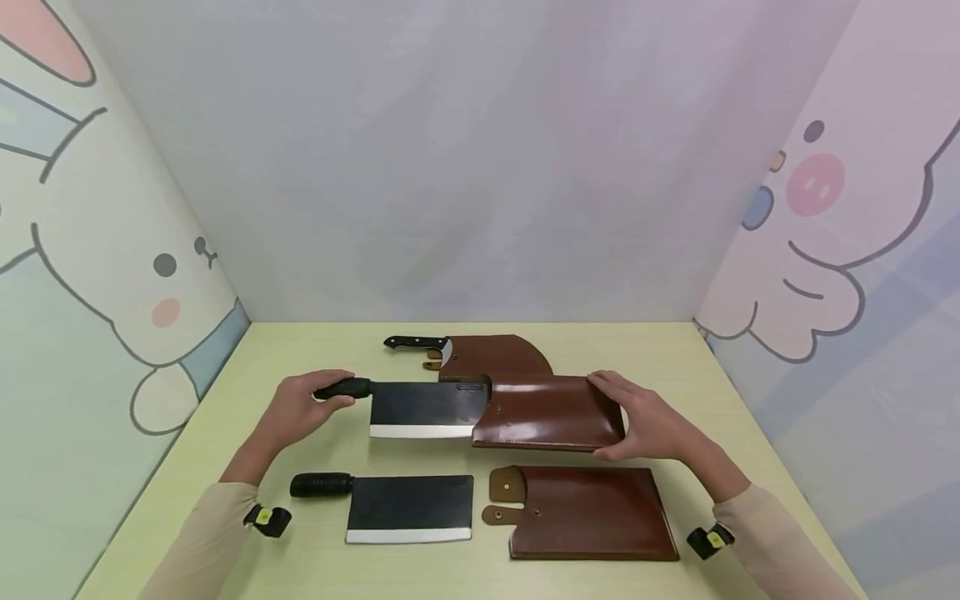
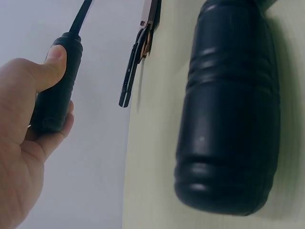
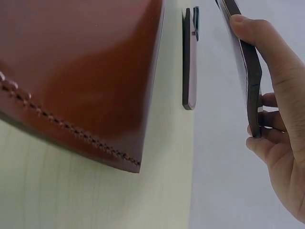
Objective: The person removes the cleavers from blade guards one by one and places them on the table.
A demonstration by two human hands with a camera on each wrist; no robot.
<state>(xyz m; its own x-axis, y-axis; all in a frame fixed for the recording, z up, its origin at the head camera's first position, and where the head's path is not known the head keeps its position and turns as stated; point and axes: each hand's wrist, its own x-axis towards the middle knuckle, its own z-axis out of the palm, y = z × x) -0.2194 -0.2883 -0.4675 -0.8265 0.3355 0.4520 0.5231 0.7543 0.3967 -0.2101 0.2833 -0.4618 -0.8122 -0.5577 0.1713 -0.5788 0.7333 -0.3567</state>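
Observation:
My left hand (image 1: pixel 311 406) grips the black handle (image 1: pixel 343 388) of a dark cleaver (image 1: pixel 429 408) held just above the table. My right hand (image 1: pixel 626 417) holds the right end of a brown leather sheath (image 1: pixel 551 412), thumb on the near edge and fingers on the far edge. The blade's tip sits at the sheath's open mouth, a little inside it. In the left wrist view my thumb and fingers wrap that handle (image 2: pixel 55 90). In the right wrist view my fingers pinch the sheath's thin edge (image 3: pixel 250 71).
A second cleaver (image 1: pixel 408 507) lies flat at the front of the pale green table (image 1: pixel 300 350), its handle (image 2: pixel 228 109) pointing left. An empty brown sheath (image 1: pixel 588 512) lies to its right. At the back lies a sheathed knife (image 1: pixel 491 357) with a black handle. Cartoon-printed walls close in three sides.

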